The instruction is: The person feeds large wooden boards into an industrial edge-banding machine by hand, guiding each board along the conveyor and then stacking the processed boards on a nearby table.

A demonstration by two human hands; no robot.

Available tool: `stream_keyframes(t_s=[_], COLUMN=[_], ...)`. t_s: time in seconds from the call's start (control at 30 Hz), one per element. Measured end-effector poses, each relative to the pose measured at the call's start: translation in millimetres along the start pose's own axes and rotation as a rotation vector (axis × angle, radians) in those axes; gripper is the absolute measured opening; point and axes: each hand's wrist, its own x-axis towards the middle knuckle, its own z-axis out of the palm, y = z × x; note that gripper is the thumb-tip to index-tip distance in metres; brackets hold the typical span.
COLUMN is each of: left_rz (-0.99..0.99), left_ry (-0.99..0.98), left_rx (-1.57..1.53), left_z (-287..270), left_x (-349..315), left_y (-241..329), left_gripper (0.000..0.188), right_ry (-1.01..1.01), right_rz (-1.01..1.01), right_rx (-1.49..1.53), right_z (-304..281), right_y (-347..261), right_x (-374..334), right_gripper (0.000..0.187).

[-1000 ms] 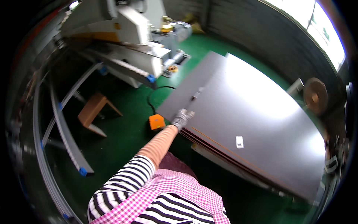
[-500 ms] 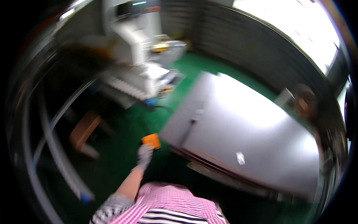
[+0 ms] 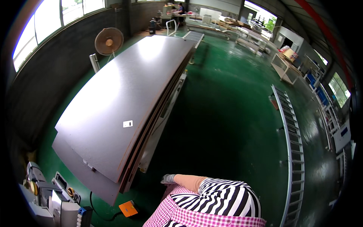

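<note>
My right hand (image 3: pixel 168 179), in a pale grey glove, is held in front of my body, close to the near lower corner of a stack of large panels. Its fingers are too small and dark to make out. The top panel (image 3: pixel 124 79) is smooth, grey and glossy, with a small white label (image 3: pixel 127 123) near its right edge. Brown edges of several panels show beneath it, not evenly lined up. My left hand is out of view. An orange box (image 3: pixel 128 209) with a black cable lies on the green floor at lower left, apart from my right hand.
Machine parts (image 3: pixel 56 200) stand at lower left. A round fan (image 3: pixel 109 41) is beyond the stack by the wall. A metal roller conveyor (image 3: pixel 291 147) runs along the right. Workbenches (image 3: pixel 253 39) and a person (image 3: pixel 181 9) are far back.
My view has swung right, so the panel stack now lies to the left and the hall opens up. My left hand has left the view; my right arm has come into it.
</note>
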Motion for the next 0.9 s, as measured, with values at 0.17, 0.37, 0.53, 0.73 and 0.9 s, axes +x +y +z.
stream_keyframes(t_s=[0.17, 0.37, 0.53, 0.73, 0.9], left_rz=[-0.018, -0.035, -0.057, -0.073, -0.089], left_ry=[-0.037, -0.043, -0.006, 0.005, 0.022], left_rx=[-0.010, -0.031, -0.029, -0.043, -0.061], left_z=[-7.2, -15.8, -21.9, -24.0, -31.1], left_x=[12.7, 19.2, 20.3, 23.7, 25.3], left_y=[2.5, 2.9, -7.5, -5.1, -9.4], left_gripper=[0.029, 0.031, 0.032, 0.035, 0.036], right_ry=[0.094, 0.208, 0.163, 0.158, 0.160], right_rz=[0.568, 0.465, 0.288, 0.341, 0.343], right_rx=[-0.021, 0.231, 0.340, 0.244, 0.269], right_z=[-32.1, -43.8, -18.1, -25.1, -38.4], right_y=[28.4, 71.5, 28.7, 27.5, 67.0], right_x=[-13.6, 28.1, -1.7, -3.9, 19.6], right_gripper=[0.036, 0.036, 0.040, 0.037, 0.036])
